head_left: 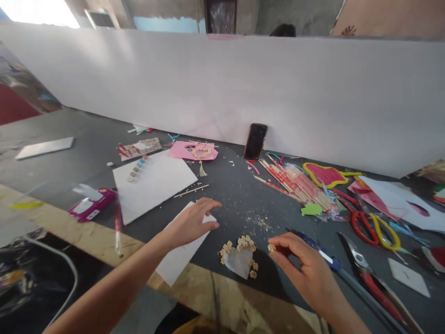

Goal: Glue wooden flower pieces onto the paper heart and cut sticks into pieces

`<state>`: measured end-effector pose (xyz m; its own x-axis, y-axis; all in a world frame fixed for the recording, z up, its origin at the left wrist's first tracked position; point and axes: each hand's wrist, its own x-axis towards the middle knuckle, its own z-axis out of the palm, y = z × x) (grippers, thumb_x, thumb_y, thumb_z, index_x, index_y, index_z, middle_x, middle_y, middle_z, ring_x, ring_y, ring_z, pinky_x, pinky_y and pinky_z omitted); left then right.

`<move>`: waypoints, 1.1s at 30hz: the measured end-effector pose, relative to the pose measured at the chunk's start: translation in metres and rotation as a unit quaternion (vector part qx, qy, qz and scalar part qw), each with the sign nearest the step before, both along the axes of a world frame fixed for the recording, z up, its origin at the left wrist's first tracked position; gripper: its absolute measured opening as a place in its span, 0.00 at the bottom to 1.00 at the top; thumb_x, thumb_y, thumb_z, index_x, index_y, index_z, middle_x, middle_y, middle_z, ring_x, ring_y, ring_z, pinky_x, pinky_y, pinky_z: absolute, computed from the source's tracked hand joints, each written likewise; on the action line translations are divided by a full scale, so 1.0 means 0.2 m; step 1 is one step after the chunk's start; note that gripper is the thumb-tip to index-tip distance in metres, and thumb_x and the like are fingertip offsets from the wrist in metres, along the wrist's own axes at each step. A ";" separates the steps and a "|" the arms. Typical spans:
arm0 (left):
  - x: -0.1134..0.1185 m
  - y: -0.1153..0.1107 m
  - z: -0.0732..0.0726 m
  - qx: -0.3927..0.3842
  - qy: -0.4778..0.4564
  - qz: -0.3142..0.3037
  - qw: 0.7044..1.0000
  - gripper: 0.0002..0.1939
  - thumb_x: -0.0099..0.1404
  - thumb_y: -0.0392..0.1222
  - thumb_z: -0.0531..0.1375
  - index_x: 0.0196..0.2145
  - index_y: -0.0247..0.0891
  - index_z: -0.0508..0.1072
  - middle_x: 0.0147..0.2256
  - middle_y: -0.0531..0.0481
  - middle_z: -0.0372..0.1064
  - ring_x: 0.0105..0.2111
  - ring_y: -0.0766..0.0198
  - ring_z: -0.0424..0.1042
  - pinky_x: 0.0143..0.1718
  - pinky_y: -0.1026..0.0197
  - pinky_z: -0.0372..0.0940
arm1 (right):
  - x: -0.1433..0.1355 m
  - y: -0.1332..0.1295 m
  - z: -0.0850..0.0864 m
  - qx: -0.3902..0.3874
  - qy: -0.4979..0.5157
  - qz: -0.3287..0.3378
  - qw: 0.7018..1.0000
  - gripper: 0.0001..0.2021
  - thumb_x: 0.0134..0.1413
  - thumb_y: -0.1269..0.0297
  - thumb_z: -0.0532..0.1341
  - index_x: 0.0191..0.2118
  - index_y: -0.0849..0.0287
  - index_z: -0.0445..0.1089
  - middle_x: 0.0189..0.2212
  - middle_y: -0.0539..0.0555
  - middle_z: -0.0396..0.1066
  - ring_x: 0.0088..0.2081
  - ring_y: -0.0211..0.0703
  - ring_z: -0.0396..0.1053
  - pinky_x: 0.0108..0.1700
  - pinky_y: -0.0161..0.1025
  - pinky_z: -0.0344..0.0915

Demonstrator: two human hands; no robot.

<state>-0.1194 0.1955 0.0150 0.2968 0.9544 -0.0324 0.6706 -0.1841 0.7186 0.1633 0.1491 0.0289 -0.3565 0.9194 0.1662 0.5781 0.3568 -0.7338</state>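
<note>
A white heart-shaped piece (239, 262) lies near the table's front edge, with small beige flower-like clusters (246, 242) along parts of its rim. My right hand (301, 262), just right of the heart, pinches a similar small beige flower-like cluster (271, 247) between thumb and fingertips. My left hand (194, 221) hovers left of the heart over a white sheet of paper (181, 254); its fingers are apart and hold nothing. Pale crumbs (259, 220) are scattered on the dark table behind the heart.
Pliers (361, 262), a blue soldering-iron-like tool (327, 256) and scissors (365, 227) lie at right. Behind them are bundled sticks (295, 181). A phone (256, 140) leans on the white partition (222, 83). At left lie a white board (153, 181) and a purple glue-gun-like device (92, 205).
</note>
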 end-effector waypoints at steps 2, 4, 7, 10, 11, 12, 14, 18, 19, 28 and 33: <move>0.07 0.07 0.07 0.002 -0.062 0.022 0.998 0.18 0.57 0.42 0.59 0.47 0.41 0.69 0.41 0.48 0.67 0.31 0.64 0.66 0.36 0.60 0.62 | -0.01 0.01 -0.01 -0.006 -0.006 0.002 1.000 0.06 0.55 0.63 0.58 0.39 0.53 0.68 0.32 0.49 0.69 0.32 0.36 0.68 0.36 0.33 0.66; 0.16 0.15 0.12 -0.027 -0.184 0.032 0.982 0.16 0.58 0.42 0.58 0.45 0.38 0.69 0.37 0.49 0.67 0.30 0.67 0.65 0.33 0.63 0.61 | -0.02 0.04 -0.01 -0.004 0.001 0.006 1.000 0.06 0.55 0.64 0.58 0.39 0.53 0.69 0.32 0.49 0.69 0.32 0.36 0.69 0.36 0.33 0.66; 0.30 0.22 0.12 -0.121 -0.389 0.007 0.913 0.13 0.57 0.40 0.61 0.41 0.35 0.69 0.36 0.50 0.66 0.27 0.72 0.63 0.29 0.68 0.59 | -0.03 0.09 -0.02 0.021 0.028 0.002 0.999 0.06 0.54 0.65 0.59 0.38 0.53 0.69 0.33 0.49 0.70 0.32 0.36 0.69 0.36 0.33 0.66; 0.41 0.22 0.04 -0.230 -0.438 -0.053 0.867 0.17 0.55 0.43 0.64 0.40 0.33 0.69 0.34 0.51 0.66 0.21 0.76 0.61 0.23 0.68 0.57 | -0.03 0.14 -0.03 0.051 0.040 -0.010 0.998 0.06 0.55 0.66 0.59 0.39 0.54 0.69 0.32 0.49 0.69 0.32 0.36 0.68 0.35 0.33 0.66; 0.43 0.21 0.01 -0.280 -0.451 -0.079 0.844 0.17 0.54 0.44 0.65 0.40 0.33 0.69 0.33 0.51 0.65 0.22 0.75 0.62 0.24 0.68 0.58 | -0.03 0.15 -0.04 0.059 0.043 -0.015 0.997 0.06 0.55 0.66 0.59 0.39 0.54 0.69 0.32 0.50 0.69 0.32 0.36 0.68 0.35 0.33 0.66; 0.44 0.20 -0.01 -0.301 -0.451 -0.093 0.835 0.18 0.53 0.44 0.66 0.38 0.32 0.70 0.32 0.51 0.65 0.22 0.74 0.63 0.24 0.68 0.59 | -0.03 0.16 -0.04 0.067 0.049 -0.019 0.996 0.06 0.55 0.66 0.59 0.39 0.54 0.69 0.32 0.50 0.69 0.32 0.36 0.67 0.35 0.34 0.66; 0.45 0.19 -0.05 -0.358 -0.453 -0.120 0.807 0.18 0.50 0.44 0.68 0.37 0.31 0.72 0.29 0.52 0.65 0.22 0.74 0.63 0.23 0.68 0.60 | -0.03 0.17 -0.06 0.082 0.061 -0.029 0.994 0.06 0.55 0.66 0.58 0.40 0.55 0.68 0.33 0.50 0.68 0.32 0.36 0.67 0.35 0.34 0.65; 0.47 0.17 -0.08 -0.429 -0.478 -0.121 0.757 0.18 0.48 0.42 0.69 0.34 0.28 0.73 0.20 0.56 0.61 0.17 0.77 0.58 0.18 0.72 0.55 | -0.03 0.17 -0.10 0.098 0.077 -0.041 0.991 0.08 0.55 0.68 0.59 0.41 0.54 0.68 0.34 0.51 0.68 0.32 0.36 0.66 0.33 0.34 0.65; 0.47 0.17 -0.09 -0.437 -0.484 -0.117 0.749 0.17 0.48 0.42 0.69 0.34 0.28 0.73 0.19 0.57 0.61 0.17 0.77 0.57 0.17 0.72 0.53 | -0.02 0.16 -0.11 0.100 0.078 -0.040 0.991 0.08 0.55 0.69 0.59 0.41 0.54 0.69 0.34 0.51 0.68 0.32 0.36 0.66 0.33 0.34 0.65; 0.49 0.13 -0.11 -0.454 -0.492 -0.124 0.732 0.12 0.50 0.39 0.68 0.29 0.29 0.72 0.18 0.58 0.60 0.15 0.78 0.54 0.15 0.72 0.49 | -0.01 0.14 -0.15 0.111 0.069 -0.028 0.991 0.09 0.53 0.71 0.60 0.41 0.55 0.69 0.33 0.52 0.69 0.33 0.37 0.68 0.34 0.35 0.67; 0.49 0.13 -0.12 -0.427 -0.477 -0.137 0.756 0.09 0.53 0.38 0.66 0.29 0.30 0.72 0.19 0.57 0.59 0.16 0.77 0.56 0.17 0.71 0.52 | -0.02 0.14 -0.15 0.122 0.063 -0.026 0.990 0.10 0.53 0.71 0.60 0.42 0.54 0.70 0.34 0.52 0.69 0.33 0.38 0.69 0.33 0.35 0.68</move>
<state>-0.0213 0.2213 -0.0080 0.7569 0.6042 -0.2492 -0.2063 0.5827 0.7860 0.1599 0.1763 -0.0003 -0.2714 0.8633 0.4254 0.5099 0.5039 -0.6973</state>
